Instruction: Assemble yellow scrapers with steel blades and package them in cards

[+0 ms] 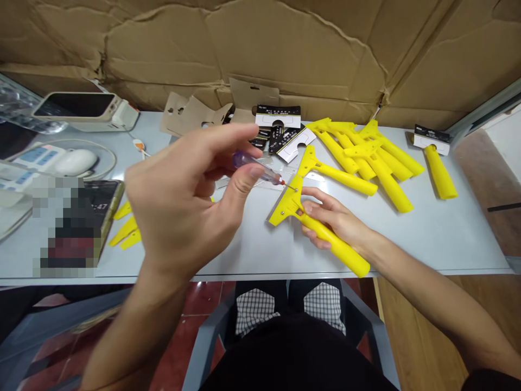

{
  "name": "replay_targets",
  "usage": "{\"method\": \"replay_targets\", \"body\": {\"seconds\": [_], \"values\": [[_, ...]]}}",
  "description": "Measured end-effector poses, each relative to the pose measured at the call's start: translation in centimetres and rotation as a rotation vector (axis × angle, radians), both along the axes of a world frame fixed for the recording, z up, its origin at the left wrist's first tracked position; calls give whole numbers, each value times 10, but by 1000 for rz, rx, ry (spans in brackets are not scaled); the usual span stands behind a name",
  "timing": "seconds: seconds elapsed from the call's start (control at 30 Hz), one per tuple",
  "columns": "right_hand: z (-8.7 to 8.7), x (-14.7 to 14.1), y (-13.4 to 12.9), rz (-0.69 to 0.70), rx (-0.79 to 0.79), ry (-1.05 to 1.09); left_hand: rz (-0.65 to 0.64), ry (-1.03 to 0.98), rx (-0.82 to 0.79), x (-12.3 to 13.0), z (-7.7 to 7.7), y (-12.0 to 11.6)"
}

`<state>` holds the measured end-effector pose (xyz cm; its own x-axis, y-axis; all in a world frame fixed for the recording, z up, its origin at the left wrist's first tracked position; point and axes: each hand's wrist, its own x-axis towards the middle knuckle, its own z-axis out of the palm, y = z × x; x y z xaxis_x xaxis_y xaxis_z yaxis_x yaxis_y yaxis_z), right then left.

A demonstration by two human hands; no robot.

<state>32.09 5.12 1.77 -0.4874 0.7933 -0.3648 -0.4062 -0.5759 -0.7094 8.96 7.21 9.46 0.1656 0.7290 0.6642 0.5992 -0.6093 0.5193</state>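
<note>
Holding screwdriver in left hand, scraper in right hand, over the counter, near middle. Set tip square to far screw; keep clear of blade.

Your pale desk carries a white device near its far left corner, packaging cards midway along the far edge, yellow scrapers heaped right of them, and a yellow handle toward the far right corner. Near your front edge, leftward, lie a phone and yellow pieces.
</note>
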Motion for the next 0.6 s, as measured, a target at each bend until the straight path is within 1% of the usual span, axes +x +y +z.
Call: {"method": "replay_targets", "body": {"seconds": [0.07, 0.17, 0.37, 0.43, 0.53, 0.6], "values": [[1, 0, 0, -6, -6, 5, 7, -4, 17, -1, 2, -3], [3, 0, 0, -19, -11, 5, -19, 26, 59, -1, 2, -5], [3, 0, 0, -32, -5, 11, -85, -53, 216, 0, -10, 10], [2, 0, 1, -42, -6, 16, -96, -119, 214, 1, -13, 13], [1, 1, 1, -53, -9, 14, -129, -201, 169, 5, -12, 12], [0, 1, 1, -56, -8, 15, -155, -217, 196, 9, -12, 9]]}}
